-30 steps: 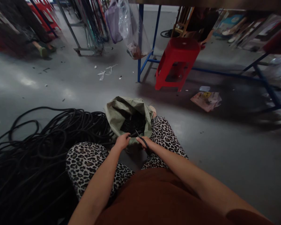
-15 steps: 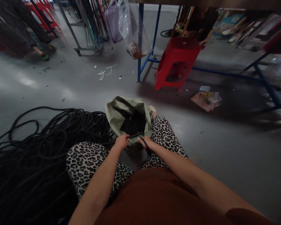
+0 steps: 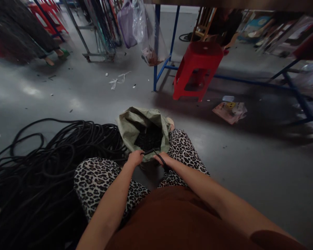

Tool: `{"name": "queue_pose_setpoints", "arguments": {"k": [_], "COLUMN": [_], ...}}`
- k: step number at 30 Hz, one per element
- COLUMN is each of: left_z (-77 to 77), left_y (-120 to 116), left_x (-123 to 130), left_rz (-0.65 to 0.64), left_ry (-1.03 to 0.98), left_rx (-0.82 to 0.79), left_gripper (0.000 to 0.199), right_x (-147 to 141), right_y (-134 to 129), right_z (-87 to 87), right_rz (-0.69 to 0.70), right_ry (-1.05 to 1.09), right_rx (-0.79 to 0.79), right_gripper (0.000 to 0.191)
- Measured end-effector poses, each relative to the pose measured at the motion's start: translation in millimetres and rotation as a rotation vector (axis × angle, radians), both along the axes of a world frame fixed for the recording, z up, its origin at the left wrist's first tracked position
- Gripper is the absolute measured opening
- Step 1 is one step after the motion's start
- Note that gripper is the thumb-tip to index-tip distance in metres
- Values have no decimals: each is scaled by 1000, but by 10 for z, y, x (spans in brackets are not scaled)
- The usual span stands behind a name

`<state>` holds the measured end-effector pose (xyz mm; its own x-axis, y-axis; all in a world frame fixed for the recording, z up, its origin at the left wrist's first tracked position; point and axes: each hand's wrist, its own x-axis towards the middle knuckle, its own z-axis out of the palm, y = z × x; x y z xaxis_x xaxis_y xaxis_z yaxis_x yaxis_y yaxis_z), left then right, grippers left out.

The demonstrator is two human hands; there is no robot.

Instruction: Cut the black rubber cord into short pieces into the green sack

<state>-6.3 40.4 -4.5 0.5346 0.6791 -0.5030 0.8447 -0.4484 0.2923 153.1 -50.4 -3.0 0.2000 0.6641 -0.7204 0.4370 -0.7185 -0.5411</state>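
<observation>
My left hand (image 3: 136, 158) is closed around a black cord (image 3: 148, 152), whose end sticks out to the right over the near rim of a sack. In my right hand (image 3: 161, 158) is a pair of scissors (image 3: 161, 159) with black handles, its blades pointing at the cord's end. The green woven sack (image 3: 127, 130) stands open between my knees. Many short black pieces (image 3: 148, 137) lie inside it. To the left, a large tangled heap of black cord (image 3: 59, 149) spreads over the floor. My fingertips are too small to make out clearly.
A red plastic stool (image 3: 203, 55) stands ahead under a table with blue legs (image 3: 156, 48). Clear plastic bags (image 3: 152, 41) hang from the table. A flat printed packet (image 3: 231, 111) lies on the floor. At the upper left a person's legs (image 3: 39, 34) show near a metal rack (image 3: 79, 31).
More of the black cord now extends from my left hand toward the scissors. Both hands stay nearly in place. The other person's feet have shifted to the right.
</observation>
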Motion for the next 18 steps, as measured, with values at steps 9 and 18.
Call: {"name": "queue_pose_setpoints", "arguments": {"k": [9,18], "left_z": [-2,78], "left_y": [20,36], "left_x": [-9,5], "left_rz": [40,107], "left_ry": [-8,-101], "left_rx": [4,158], "left_gripper": [32,34], "right_x": [6,-3], "right_y": [-28,-53], "right_z": [-1,85], "right_rz": [-28,-108], "right_ry": [-3,204], "right_rx": [-37,0], "right_gripper": [35,45]}}
